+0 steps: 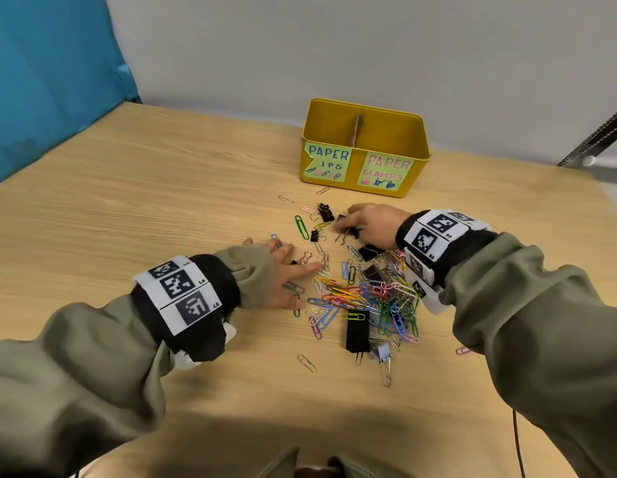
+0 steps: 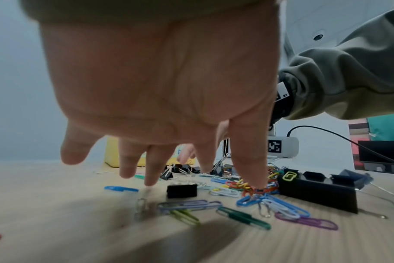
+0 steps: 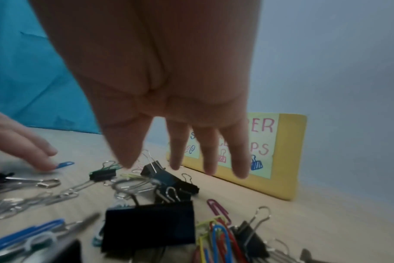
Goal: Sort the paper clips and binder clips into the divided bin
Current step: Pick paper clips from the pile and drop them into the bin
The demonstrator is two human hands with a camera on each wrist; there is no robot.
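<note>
Your left hand (image 1: 283,274) lies spread, fingers straight, at the nine o'clock edge of the tangled paper clips (image 1: 365,298) in the middle of the table (image 1: 127,208). Your right hand (image 1: 371,224) hangs with fingers extended over small black binder clips (image 1: 326,212) at twelve o'clock of the heap; neither grips anything. The divided bin (image 1: 364,150) stands further out at twelve o'clock. Paper clips are probably light, thin and slippery, and likely to snag together, so pinch one by its loop. Binder clips are stiff; take the black body or wire handles.
</note>
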